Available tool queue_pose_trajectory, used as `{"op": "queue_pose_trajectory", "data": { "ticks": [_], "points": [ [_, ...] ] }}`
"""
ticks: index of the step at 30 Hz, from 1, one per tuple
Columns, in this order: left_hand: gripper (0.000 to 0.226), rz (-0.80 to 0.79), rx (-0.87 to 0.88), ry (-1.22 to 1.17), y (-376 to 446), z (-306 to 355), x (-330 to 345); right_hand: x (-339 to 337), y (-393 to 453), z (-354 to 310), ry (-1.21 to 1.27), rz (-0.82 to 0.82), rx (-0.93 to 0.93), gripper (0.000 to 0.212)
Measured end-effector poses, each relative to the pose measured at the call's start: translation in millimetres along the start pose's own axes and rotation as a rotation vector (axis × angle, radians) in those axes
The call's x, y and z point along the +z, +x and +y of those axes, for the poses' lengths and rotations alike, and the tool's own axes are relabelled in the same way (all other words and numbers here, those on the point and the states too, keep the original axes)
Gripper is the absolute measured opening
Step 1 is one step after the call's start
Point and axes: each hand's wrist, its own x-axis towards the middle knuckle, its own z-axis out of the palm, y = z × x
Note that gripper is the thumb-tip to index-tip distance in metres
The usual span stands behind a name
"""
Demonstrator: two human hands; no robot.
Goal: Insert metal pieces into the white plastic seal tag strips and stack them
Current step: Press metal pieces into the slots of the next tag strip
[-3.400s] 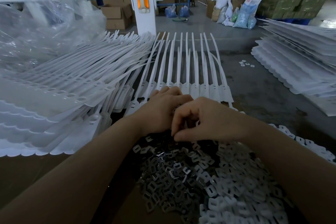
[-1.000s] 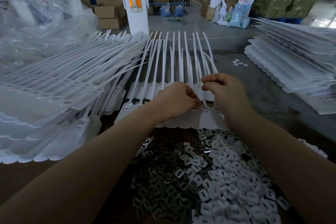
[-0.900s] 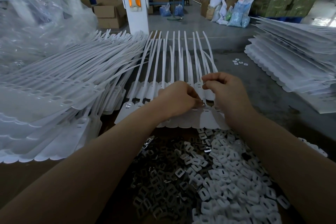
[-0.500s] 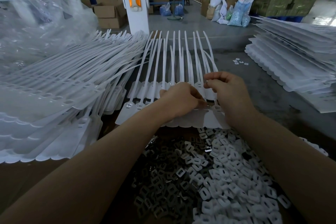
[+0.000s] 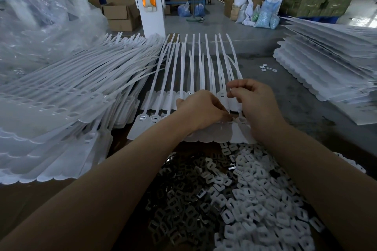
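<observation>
On my far left a tall stack of finished strips crowds the table's left edge, leaving little room there. My left hand sits curled on the strip sheet at the centre, fingertips pinched at a slot; what they pinch is too small to tell. Just beside it, my right hand pinches a strip's thin tail. Below both, along the near edge, lie the metal pieces and white caps. Bare table opens to the right, before another stack.
</observation>
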Motion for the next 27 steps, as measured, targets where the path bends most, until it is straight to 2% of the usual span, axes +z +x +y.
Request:
{"op": "queue_pose_trajectory", "data": {
  "ticks": [7, 10, 16, 23, 27],
  "points": [
    [0.007, 0.021, 0.084, 0.039, -1, -9, -3, -2, 0, -4, 0.026, 0.009, 0.041, 0.022],
    [0.017, 0.012, 0.167, 0.056, -4, -13, -9, -4, 0, -6, 0.066, 0.022, 0.062, 0.022],
    [0.024, 0.074, 0.419, 0.247, -11, -24, -13, -2, -2, -7, 0.079, 0.021, 0.072, 0.021],
    [0.026, 0.131, 0.62, 0.504, -12, -28, -12, -2, -2, -7, 0.071, 0.018, 0.054, 0.021],
    [0.028, 0.155, 0.727, 0.729, -12, -31, -19, -1, -3, -7, 0.059, 0.009, 0.064, 0.021]
  ]
}}
